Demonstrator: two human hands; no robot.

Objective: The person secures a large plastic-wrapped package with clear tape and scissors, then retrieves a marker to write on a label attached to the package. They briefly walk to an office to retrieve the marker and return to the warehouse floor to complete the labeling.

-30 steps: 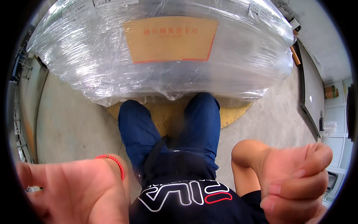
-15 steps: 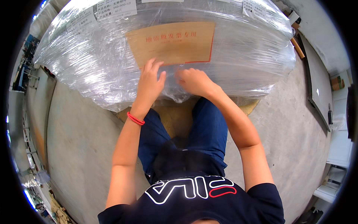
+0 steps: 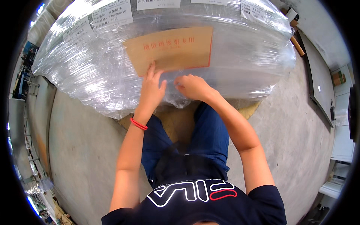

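A large bundle wrapped in clear stretch film (image 3: 251, 56) stands in front of me. A brown paper envelope (image 3: 168, 50) with red print and a red edge lies flat against its near side. My left hand (image 3: 152, 88) has its fingers apart, and the fingertips rest over the envelope's lower left edge. Just below the envelope's bottom edge, my right hand (image 3: 193, 88) is closed, knuckles up, close against the film. Whatever its curled fingers pinch, if anything, is hidden.
White printed labels (image 3: 112, 15) sit along the top of the bundle. A yellowish base (image 3: 249, 109) shows under it. On the right a dark flat panel (image 3: 318, 80) lies near white cabinets (image 3: 342, 144). Shelving with equipment (image 3: 32, 82) lines the left side, across the concrete floor (image 3: 86, 150).
The view has shifted slightly, so the bundle and envelope appear lower. My left fingertips now overlap the envelope further. My right hand stays closed just below it.
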